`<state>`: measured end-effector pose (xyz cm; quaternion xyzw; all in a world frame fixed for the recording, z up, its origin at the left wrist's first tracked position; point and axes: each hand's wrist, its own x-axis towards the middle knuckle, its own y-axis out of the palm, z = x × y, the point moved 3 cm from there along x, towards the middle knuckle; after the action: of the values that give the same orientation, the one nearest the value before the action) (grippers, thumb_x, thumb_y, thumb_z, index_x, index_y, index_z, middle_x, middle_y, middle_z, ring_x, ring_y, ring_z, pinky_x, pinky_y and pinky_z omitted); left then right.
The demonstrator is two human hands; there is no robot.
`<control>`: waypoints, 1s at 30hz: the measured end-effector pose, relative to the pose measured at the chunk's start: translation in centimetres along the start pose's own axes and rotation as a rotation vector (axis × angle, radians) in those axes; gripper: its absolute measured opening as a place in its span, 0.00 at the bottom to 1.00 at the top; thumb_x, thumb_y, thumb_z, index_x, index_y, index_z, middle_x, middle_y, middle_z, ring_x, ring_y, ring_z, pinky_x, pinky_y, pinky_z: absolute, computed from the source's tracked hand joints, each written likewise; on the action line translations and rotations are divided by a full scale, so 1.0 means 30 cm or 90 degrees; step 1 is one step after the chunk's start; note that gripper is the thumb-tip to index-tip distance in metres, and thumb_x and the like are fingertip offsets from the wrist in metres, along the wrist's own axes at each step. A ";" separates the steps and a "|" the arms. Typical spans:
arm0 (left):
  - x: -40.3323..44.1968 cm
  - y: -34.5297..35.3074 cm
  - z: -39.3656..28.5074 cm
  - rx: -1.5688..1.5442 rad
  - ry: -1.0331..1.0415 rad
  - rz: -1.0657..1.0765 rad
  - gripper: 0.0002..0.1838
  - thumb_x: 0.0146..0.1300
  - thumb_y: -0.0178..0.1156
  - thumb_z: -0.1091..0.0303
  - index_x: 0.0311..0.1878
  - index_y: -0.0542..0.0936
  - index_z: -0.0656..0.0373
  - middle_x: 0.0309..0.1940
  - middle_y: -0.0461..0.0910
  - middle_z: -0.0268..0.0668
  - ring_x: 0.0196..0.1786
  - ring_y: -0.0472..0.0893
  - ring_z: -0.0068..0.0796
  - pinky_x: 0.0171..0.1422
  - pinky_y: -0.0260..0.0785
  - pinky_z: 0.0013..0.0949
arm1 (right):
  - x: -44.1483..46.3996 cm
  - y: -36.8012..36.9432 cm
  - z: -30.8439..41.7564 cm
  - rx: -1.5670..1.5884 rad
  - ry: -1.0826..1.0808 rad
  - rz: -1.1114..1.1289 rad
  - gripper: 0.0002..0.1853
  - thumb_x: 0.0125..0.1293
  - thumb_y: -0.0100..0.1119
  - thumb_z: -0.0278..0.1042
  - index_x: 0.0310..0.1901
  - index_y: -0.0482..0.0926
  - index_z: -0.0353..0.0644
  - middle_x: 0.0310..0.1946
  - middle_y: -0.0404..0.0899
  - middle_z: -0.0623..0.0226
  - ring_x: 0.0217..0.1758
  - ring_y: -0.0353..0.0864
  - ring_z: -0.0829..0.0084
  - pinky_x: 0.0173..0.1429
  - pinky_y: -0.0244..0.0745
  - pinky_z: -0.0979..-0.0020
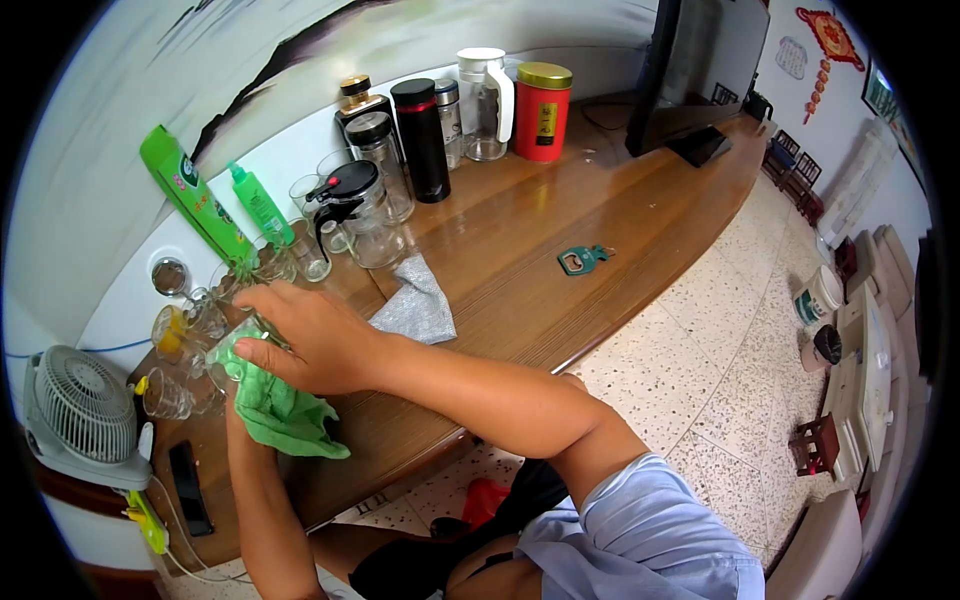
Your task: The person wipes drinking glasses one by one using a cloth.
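One right hand (315, 335), fingers curled and thumb bent in, grips one glass (262, 332) above the worktop (510, 300), while the left hand is hidden behind one green cloth (280, 410), so how far open it is cannot be told. The glass is clear and shiny, partly covered by the crumpled, bright green cloth, which hangs in loose folds. Outward come several clear glasses, too overlapped to count, one grey cloth (420, 305), two green bottles (190, 190) (262, 205), one black-lidded pot (375, 235) and one red tin (541, 120).
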<state>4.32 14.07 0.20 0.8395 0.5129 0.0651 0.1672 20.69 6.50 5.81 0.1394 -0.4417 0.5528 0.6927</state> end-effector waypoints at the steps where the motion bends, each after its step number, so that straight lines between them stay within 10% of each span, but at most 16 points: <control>1: 0.015 -0.006 0.011 -0.062 -0.033 0.006 0.10 0.76 0.65 0.64 0.52 0.83 0.60 0.43 0.85 0.32 0.43 0.85 0.23 0.43 0.79 0.33 | -0.002 -0.007 0.018 -0.011 -0.037 -0.007 0.26 0.79 0.62 0.52 0.64 0.75 0.37 0.43 0.84 0.44 0.47 0.85 0.41 0.52 0.79 0.48; 7: 0.047 -0.062 0.012 0.063 0.098 0.004 0.08 0.76 0.65 0.66 0.51 0.83 0.60 0.42 0.85 0.32 0.42 0.85 0.23 0.43 0.79 0.32 | 0.010 0.008 -0.020 0.003 -0.077 -0.014 0.21 0.81 0.60 0.51 0.56 0.81 0.39 0.41 0.85 0.48 0.43 0.85 0.45 0.50 0.79 0.51; 13: 0.036 -0.090 -0.004 0.322 0.357 -0.027 0.02 0.74 0.62 0.73 0.44 0.83 0.60 0.37 0.83 0.29 0.40 0.82 0.21 0.41 0.77 0.32 | 0.010 0.018 -0.068 0.048 0.172 0.080 0.26 0.84 0.55 0.58 0.42 0.84 0.39 0.28 0.83 0.50 0.34 0.85 0.49 0.42 0.78 0.56; 21: -0.042 0.022 -0.020 -0.058 -0.064 0.051 0.13 0.77 0.66 0.64 0.59 0.80 0.57 0.49 0.84 0.33 0.46 0.86 0.26 0.45 0.83 0.33 | 0.007 0.019 0.005 0.014 -0.056 0.019 0.26 0.82 0.59 0.55 0.65 0.79 0.40 0.53 0.84 0.49 0.47 0.85 0.51 0.49 0.80 0.57; 30: -0.037 -0.023 -0.030 0.276 0.403 -0.049 0.11 0.61 0.70 0.82 0.46 0.85 0.60 0.39 0.88 0.29 0.41 0.85 0.23 0.46 0.79 0.33 | 0.008 0.022 -0.021 0.052 0.186 0.086 0.28 0.84 0.54 0.60 0.50 0.82 0.36 0.34 0.85 0.47 0.41 0.88 0.49 0.48 0.80 0.56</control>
<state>2.98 13.57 0.87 0.7738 0.5724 0.2045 -0.1783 20.39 7.32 5.43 0.0552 -0.3217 0.6298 0.7048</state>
